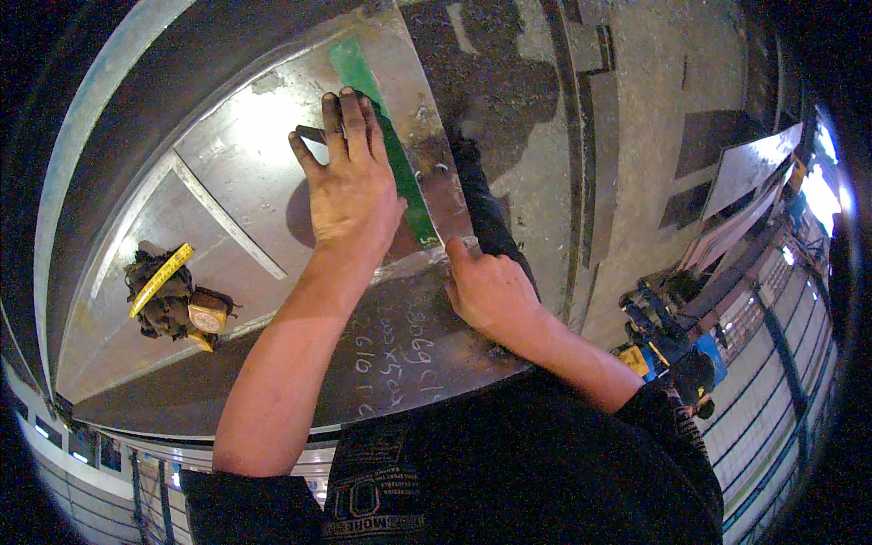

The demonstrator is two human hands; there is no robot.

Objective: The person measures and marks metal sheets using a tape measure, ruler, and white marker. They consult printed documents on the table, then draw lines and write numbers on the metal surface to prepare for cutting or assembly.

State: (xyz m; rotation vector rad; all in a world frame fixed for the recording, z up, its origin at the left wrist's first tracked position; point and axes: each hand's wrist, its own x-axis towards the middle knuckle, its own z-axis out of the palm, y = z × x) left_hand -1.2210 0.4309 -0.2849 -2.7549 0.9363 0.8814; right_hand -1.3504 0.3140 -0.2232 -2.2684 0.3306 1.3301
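Pinning a green straightedge [391, 145] flat on the steel plate [227, 182], left hand [354, 186] spread over its middle, fingers together and pressed down. Right hand [490, 291] sits at the rule's near end, fingers curled; can't tell if it grips a marker. Rule looks thin, light, slightly flexible, likely slides on smooth steel: hold mid-span, press flat. Tape measure [195, 313] and gloves [163, 300] lie well left.

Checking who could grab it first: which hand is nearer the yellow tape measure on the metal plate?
Left. The left hand presses the green ruler, right of the tape measure; the right hand rests farther right.
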